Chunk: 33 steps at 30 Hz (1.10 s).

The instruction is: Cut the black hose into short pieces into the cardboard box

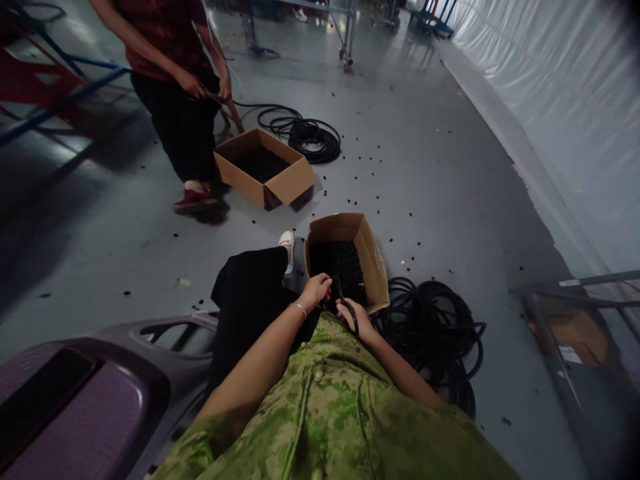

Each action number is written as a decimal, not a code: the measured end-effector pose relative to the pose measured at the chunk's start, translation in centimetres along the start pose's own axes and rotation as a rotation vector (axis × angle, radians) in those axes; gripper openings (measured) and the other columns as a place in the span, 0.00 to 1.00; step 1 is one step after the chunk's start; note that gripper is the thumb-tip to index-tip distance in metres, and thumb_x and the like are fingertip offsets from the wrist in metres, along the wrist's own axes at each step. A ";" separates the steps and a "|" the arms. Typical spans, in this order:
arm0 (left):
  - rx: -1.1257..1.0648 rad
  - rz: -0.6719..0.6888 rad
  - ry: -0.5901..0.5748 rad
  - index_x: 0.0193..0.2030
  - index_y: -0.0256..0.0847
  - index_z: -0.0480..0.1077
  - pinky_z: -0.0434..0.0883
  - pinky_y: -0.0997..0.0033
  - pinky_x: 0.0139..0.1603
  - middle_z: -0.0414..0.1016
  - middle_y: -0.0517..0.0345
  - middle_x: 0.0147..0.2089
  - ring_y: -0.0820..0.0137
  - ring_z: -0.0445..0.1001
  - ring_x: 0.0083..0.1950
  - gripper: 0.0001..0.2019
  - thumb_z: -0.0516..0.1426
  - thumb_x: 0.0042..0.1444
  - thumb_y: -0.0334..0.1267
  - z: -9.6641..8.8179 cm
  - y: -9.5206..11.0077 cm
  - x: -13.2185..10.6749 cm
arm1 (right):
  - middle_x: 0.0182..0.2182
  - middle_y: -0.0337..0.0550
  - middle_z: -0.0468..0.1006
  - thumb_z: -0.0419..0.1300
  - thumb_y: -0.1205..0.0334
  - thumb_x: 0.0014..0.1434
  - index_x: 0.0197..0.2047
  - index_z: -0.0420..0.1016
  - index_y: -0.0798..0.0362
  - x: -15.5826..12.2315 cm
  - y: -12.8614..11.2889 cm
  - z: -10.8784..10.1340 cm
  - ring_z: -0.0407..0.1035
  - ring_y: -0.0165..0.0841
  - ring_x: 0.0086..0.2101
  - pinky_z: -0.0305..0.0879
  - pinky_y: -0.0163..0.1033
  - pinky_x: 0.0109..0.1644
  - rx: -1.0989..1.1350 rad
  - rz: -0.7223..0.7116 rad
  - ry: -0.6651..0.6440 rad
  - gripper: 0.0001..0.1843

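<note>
My left hand [315, 291] is closed around a small dark tool or the end of a black hose, just above the near edge of a cardboard box [373, 257] filled with small black pieces. My right hand [354, 313] grips the black hose [350, 317], which runs back to a large coil [433, 333] on the floor to my right. Both hands are close together over my lap. What exactly sits in the left fist is too dark to make out.
Another person in a red top stands at the upper left, holding a hose over a second cardboard box [290, 183], with another black coil [313, 139] behind it. Small black bits litter the grey floor. A purple plastic chair [100, 387] is at my left, a metal rack [575, 320] at right.
</note>
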<state>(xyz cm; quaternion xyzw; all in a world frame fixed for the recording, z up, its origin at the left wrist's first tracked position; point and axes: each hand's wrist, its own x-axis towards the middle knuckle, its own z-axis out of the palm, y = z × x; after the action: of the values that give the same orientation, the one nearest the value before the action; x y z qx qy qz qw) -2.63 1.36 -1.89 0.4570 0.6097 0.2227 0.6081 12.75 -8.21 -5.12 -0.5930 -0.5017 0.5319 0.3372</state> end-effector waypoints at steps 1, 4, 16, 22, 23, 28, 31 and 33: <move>0.013 0.007 -0.004 0.30 0.38 0.65 0.58 0.82 0.19 0.65 0.67 0.19 0.79 0.65 0.16 0.08 0.54 0.61 0.28 0.0 0.1 -0.1 | 0.26 0.41 0.77 0.58 0.44 0.60 0.44 0.76 0.56 0.0 -0.2 0.0 0.71 0.33 0.28 0.65 0.36 0.34 0.012 0.014 -0.003 0.23; 0.056 0.023 -0.025 0.30 0.38 0.65 0.59 0.82 0.20 0.65 0.68 0.20 0.80 0.65 0.16 0.09 0.51 0.62 0.28 0.0 0.4 -0.4 | 0.26 0.40 0.76 0.58 0.42 0.59 0.42 0.76 0.55 0.0 -0.6 0.0 0.70 0.33 0.28 0.65 0.36 0.34 0.041 0.043 -0.016 0.24; 0.121 0.053 -0.100 0.31 0.39 0.65 0.58 0.80 0.21 0.65 0.68 0.20 0.78 0.65 0.17 0.08 0.51 0.62 0.30 0.0 0.7 -1.0 | 0.26 0.39 0.74 0.62 0.41 0.55 0.41 0.74 0.55 1.5 -1.4 0.6 0.68 0.30 0.25 0.66 0.35 0.31 0.170 0.142 0.002 0.24; 0.110 0.070 -0.153 0.29 0.39 0.65 0.58 0.80 0.20 0.65 0.68 0.19 0.78 0.63 0.16 0.09 0.52 0.61 0.31 0.1 0.5 -0.9 | 0.28 0.39 0.75 0.61 0.41 0.56 0.41 0.74 0.54 1.2 -1.5 0.4 0.68 0.30 0.26 0.65 0.35 0.31 0.149 0.119 0.002 0.23; 0.108 0.070 -0.165 0.29 0.39 0.65 0.58 0.80 0.20 0.65 0.68 0.19 0.78 0.63 0.16 0.08 0.53 0.60 0.31 0.1 0.4 -0.8 | 0.27 0.39 0.74 0.60 0.42 0.57 0.41 0.74 0.54 1.1 -1.3 0.4 0.68 0.30 0.25 0.65 0.35 0.31 0.129 0.106 0.006 0.22; 0.146 0.052 -0.163 0.29 0.38 0.66 0.58 0.80 0.20 0.64 0.68 0.18 0.79 0.63 0.16 0.08 0.53 0.60 0.30 0.1 0.0 -0.4 | 0.23 0.37 0.73 0.57 0.44 0.59 0.38 0.75 0.52 1.1 0.3 0.9 0.66 0.31 0.26 0.63 0.34 0.31 -0.090 0.004 0.087 0.19; 0.173 0.036 -0.144 0.29 0.38 0.66 0.58 0.81 0.20 0.64 0.68 0.18 0.79 0.63 0.16 0.08 0.53 0.60 0.29 0.1 -0.3 0.0 | 0.24 0.38 0.73 0.56 0.44 0.59 0.36 0.75 0.51 1.3 1.2 1.3 0.66 0.32 0.27 0.62 0.34 0.31 -0.159 -0.031 0.123 0.19; 0.180 0.027 -0.127 0.29 0.38 0.66 0.58 0.81 0.19 0.64 0.68 0.18 0.79 0.64 0.16 0.09 0.52 0.61 0.29 0.1 -0.4 0.1 | 0.24 0.37 0.73 0.56 0.45 0.59 0.35 0.75 0.51 1.5 1.5 1.4 0.66 0.32 0.27 0.61 0.33 0.31 -0.178 -0.045 0.122 0.18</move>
<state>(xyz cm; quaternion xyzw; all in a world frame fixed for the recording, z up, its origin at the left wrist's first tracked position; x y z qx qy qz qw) -2.68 1.25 -2.34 0.5312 0.5811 0.1459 0.5991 11.61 -7.40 -7.28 -0.6405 -0.5388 0.4402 0.3250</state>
